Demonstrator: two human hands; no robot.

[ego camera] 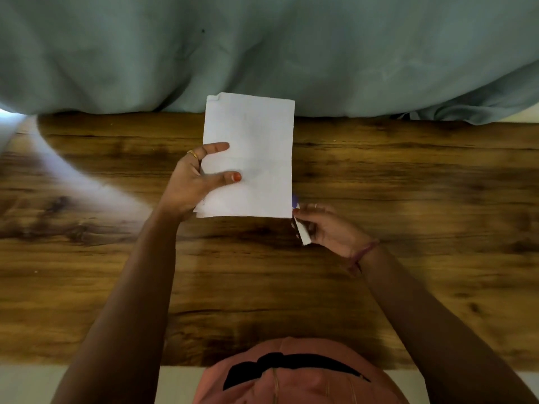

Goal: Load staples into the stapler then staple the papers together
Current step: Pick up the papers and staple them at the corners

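Held over the wooden table [408, 176]: a white sheaf of papers [256, 135], lifted by the left hand [192, 182], thumb on the near face, forefinger stretched along the sheet higher up, remaining fingers hidden behind. Top left corner of the papers slightly dog-eared; far edge overlapping the grey-green cloth [291, 48] hanging along the back of the table. At the lower right corner of the papers, touching it: the right hand [329, 228], fingers curled round a small object, mostly hidden, showing only a white sliver below the fingers and a bluish tip above them, beside the paper's edge; probably the stapler [303, 236], though too little visible to be certain. Impossible to tell whether the corner sits between its arms. A ring on a left finger, another on a right finger, a reddish thread round the right wrist. Pink clothing at the bottom edge, near the table's front.
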